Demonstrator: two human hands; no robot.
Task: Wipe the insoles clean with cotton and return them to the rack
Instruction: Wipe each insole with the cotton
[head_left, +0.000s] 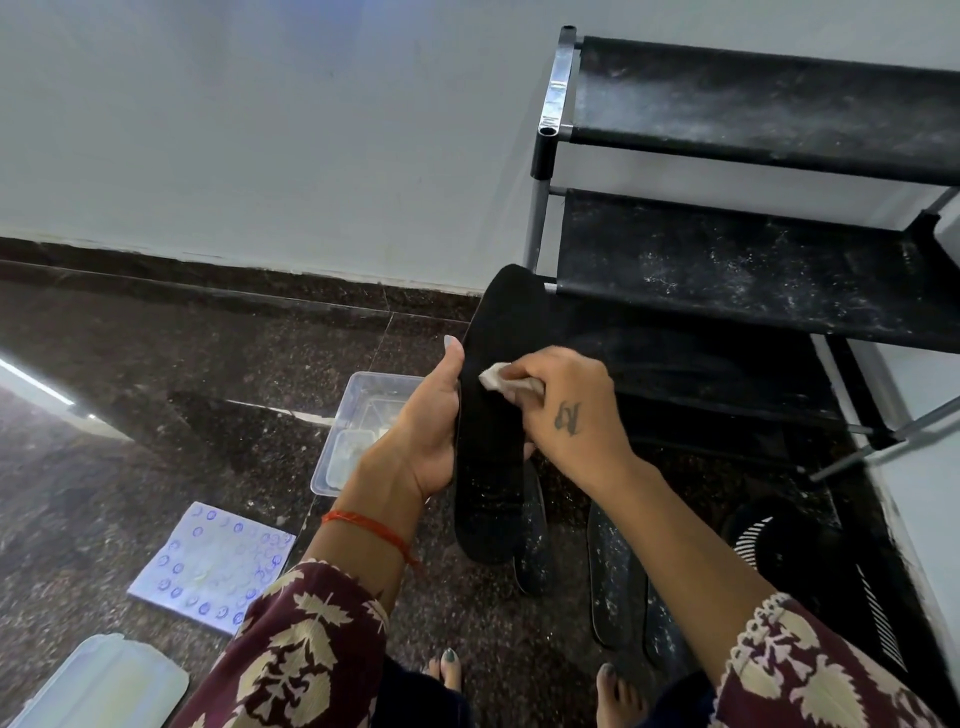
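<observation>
A long black insole (498, 353) stands nearly upright in front of me. My left hand (421, 431) grips its left edge, thumb up along the side. My right hand (566, 410) pinches a small white cotton pad (496, 375) and presses it on the insole's upper middle. Several dusty black insoles (610, 577) lie on the dark floor below, beside the black rack (727, 260), whose two fabric shelves are speckled with white dust.
A clear plastic tub (358, 395) with cotton pieces sits on the floor left of my hands. A blue-printed white cloth (213, 566) and a clear lid (98, 686) lie at lower left. A black striped shoe (810, 556) rests at right. My bare toes (613, 686) show at the bottom.
</observation>
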